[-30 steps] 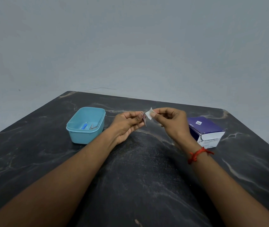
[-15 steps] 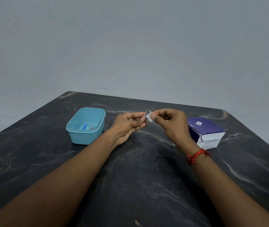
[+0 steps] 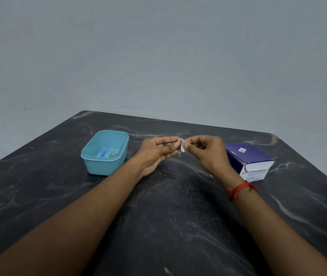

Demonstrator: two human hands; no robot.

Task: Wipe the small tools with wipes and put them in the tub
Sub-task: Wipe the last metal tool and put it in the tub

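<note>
My left hand (image 3: 158,151) pinches a small metal tool (image 3: 179,151), thin and hanging down from its fingertips above the table's middle. My right hand (image 3: 206,151) pinches a small white wipe (image 3: 183,146) pressed against the tool's upper part. To the left stands a light blue tub (image 3: 99,166) on the table, holding a blue-handled tool (image 3: 103,153) and a small metal tool (image 3: 112,154).
A purple and white box (image 3: 248,159) lies on the dark marble table (image 3: 168,216) to the right of my right hand. A red thread band circles my right wrist. A grey wall stands behind the table's far edge.
The wipe has come down from above the tool and now lies against it, with both hands a little closer together. The tub and box have not moved.
</note>
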